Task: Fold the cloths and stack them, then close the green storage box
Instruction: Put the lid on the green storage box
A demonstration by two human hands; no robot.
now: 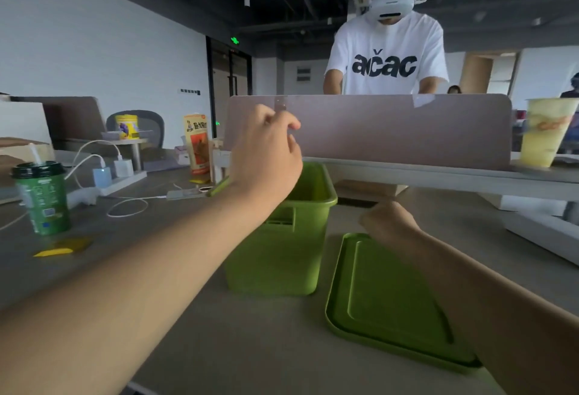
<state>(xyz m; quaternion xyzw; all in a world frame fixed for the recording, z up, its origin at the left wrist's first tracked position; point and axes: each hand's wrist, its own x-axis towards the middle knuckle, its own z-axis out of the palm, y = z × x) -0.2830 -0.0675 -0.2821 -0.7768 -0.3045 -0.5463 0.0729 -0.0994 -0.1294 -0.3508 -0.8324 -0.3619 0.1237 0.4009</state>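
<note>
The green storage box stands open at the middle of the grey desk. Its flat green lid lies on the desk just to the right of it. My left hand hovers above the box's left rim, fingers loosely curled, holding nothing that I can see. My right hand is over the far edge of the lid with its fingers curled under; whether it touches the lid is unclear. The box's inside is hidden from this angle, and no cloths are in sight.
A green lidded cup stands at the left, with yellow packets beside it. Chargers and white cables lie behind, near an orange snack bag. A pinkish desk divider rises behind the box; a person in a white T-shirt stands beyond it. A yellow drink cup is far right.
</note>
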